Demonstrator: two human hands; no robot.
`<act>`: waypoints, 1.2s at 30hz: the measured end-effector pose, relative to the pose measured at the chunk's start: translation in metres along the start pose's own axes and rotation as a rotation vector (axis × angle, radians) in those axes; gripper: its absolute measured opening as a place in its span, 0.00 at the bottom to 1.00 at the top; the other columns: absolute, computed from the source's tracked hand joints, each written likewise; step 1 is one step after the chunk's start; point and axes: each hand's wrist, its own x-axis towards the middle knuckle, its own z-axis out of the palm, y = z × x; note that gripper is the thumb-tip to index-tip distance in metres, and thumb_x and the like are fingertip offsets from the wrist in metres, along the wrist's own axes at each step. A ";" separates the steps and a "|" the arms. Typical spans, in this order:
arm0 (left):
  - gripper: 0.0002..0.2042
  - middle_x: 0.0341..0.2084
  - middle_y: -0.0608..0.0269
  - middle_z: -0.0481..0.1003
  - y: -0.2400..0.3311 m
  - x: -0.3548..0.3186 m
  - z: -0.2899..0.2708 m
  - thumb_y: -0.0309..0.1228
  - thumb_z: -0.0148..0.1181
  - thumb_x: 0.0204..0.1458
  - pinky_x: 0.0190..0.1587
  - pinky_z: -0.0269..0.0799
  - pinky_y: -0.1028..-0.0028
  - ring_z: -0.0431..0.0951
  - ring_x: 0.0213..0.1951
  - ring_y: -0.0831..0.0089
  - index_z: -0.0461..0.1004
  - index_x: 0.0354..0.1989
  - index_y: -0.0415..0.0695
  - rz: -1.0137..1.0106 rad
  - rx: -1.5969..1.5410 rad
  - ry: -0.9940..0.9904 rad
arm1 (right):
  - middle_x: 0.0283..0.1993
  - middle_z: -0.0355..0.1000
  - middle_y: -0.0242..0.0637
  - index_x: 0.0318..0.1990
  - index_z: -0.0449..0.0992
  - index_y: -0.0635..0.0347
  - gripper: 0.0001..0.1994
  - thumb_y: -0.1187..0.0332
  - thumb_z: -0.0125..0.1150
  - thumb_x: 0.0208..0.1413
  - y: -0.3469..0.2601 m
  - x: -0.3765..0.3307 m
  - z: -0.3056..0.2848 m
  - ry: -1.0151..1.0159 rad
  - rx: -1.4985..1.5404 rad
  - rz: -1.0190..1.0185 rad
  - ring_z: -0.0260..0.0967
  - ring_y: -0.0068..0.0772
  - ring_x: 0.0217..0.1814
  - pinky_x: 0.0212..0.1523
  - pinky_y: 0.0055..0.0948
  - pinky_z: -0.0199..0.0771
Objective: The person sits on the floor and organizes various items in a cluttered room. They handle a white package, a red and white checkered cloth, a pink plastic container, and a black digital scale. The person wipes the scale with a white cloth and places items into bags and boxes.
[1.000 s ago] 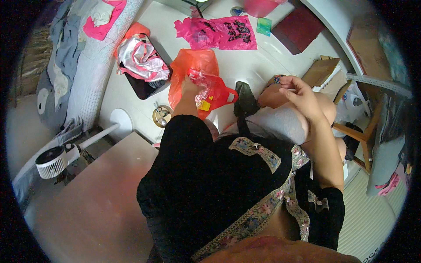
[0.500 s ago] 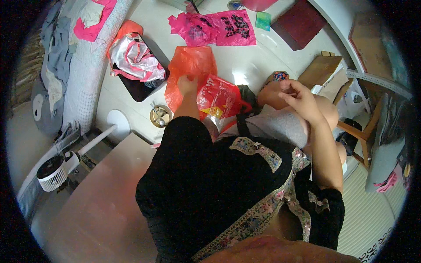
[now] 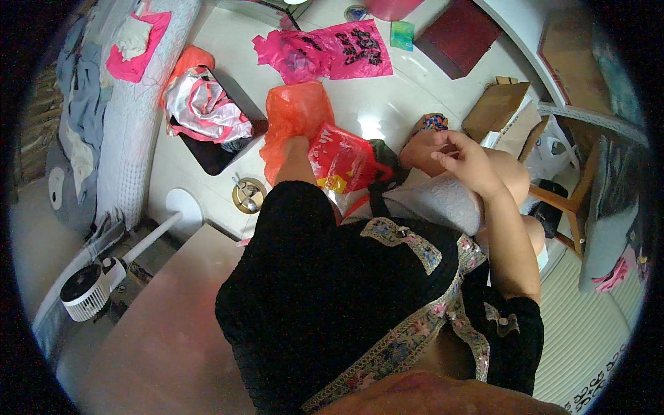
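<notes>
Things are carried by a glossy white tiled floor (image 3: 377, 100). A magenta plastic bag with black print (image 3: 356, 52) is laid flat. Nearer, a crumpled translucent orange plastic bag (image 3: 301, 107) is spread. At left, a black rectangular open bin (image 3: 202, 153) and a round brass-coloured metal bowl (image 3: 238, 203) are set down; at far right, a dark red rectangular box (image 3: 458, 36) and small flat green packet (image 3: 402, 36) are placed.

Passage lies over bare floor (image 3: 370, 104) between the orange bag (image 3: 299, 107) and the person's foot (image 3: 414, 151); black bin (image 3: 207, 159) obstructs to the left, cardboard box (image 3: 492, 111) to the right.
</notes>
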 end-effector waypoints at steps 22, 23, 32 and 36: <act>0.16 0.42 0.61 0.78 0.201 -0.166 -0.211 0.38 0.52 0.64 0.46 0.74 0.71 0.79 0.41 0.71 0.72 0.53 0.39 0.524 -1.037 -0.818 | 0.48 0.75 0.40 0.56 0.71 0.63 0.25 0.65 0.70 0.52 -0.029 0.041 0.028 0.018 -0.262 -0.152 0.72 0.28 0.49 0.51 0.29 0.73; 0.17 0.43 0.60 0.78 0.208 -0.176 -0.210 0.37 0.53 0.64 0.46 0.74 0.71 0.79 0.41 0.70 0.72 0.54 0.38 0.543 -0.987 -0.843 | 0.50 0.74 0.41 0.57 0.70 0.63 0.27 0.63 0.71 0.51 -0.036 0.050 0.040 0.110 -0.229 -0.240 0.72 0.28 0.50 0.52 0.29 0.72; 0.15 0.34 0.64 0.78 0.260 -0.195 -0.179 0.42 0.56 0.62 0.40 0.74 0.73 0.78 0.34 0.74 0.76 0.40 0.41 0.668 -0.800 -0.960 | 0.39 0.77 0.33 0.47 0.76 0.64 0.16 0.58 0.59 0.63 -0.030 0.102 0.033 0.166 0.303 -0.078 0.73 0.27 0.40 0.45 0.30 0.72; 0.16 0.26 0.65 0.78 0.290 -0.168 -0.175 0.43 0.58 0.60 0.34 0.72 0.74 0.75 0.27 0.77 0.76 0.33 0.40 0.905 -0.452 -0.655 | 0.36 0.76 0.32 0.43 0.76 0.64 0.17 0.55 0.54 0.66 -0.021 0.099 -0.015 0.312 0.683 -0.063 0.71 0.25 0.35 0.41 0.26 0.72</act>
